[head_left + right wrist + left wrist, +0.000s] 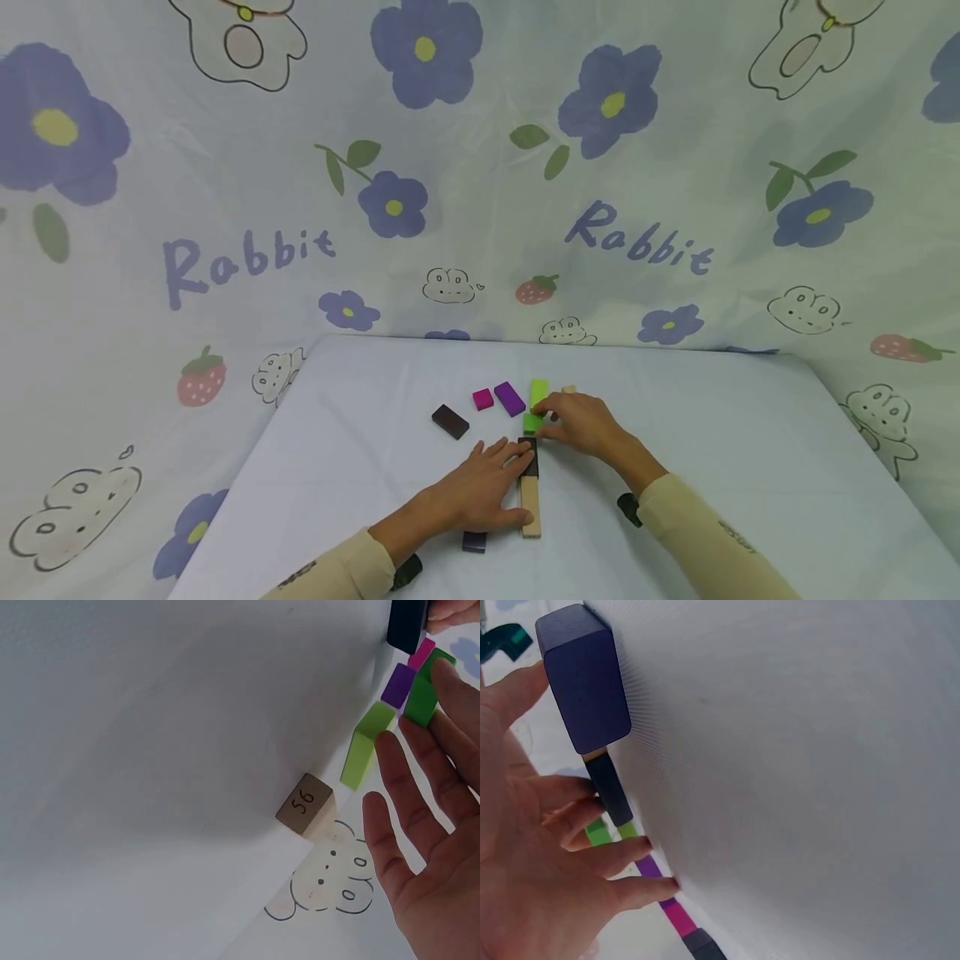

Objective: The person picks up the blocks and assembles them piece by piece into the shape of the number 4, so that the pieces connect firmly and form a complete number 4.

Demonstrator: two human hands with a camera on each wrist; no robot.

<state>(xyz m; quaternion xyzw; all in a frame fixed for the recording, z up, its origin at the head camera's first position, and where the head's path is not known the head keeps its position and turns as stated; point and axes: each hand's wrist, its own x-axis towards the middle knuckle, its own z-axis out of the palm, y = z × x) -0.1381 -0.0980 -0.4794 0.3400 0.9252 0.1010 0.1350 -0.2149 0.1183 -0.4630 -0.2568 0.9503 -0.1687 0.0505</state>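
My right hand (581,425) pinches a green block (532,424) between thumb and index finger; the right wrist view shows this green block (422,697) from the side. Just in front of it, a black block (529,458) and a tan wooden block (531,507) lie end to end in a line. My left hand (483,487) rests along that line, fingertips on the black block and thumb at the tan one's near end. A dark blue block (474,542) lies beneath the left wrist, large in the left wrist view (585,686).
Beyond the right fingers lies a lime block (539,392). To its left are a purple block (510,399), a pink block (483,399) and a dark brown block (450,422). A wooden block marked with digits (305,804) stands past the right hand. White cloth (360,400) covers the table.
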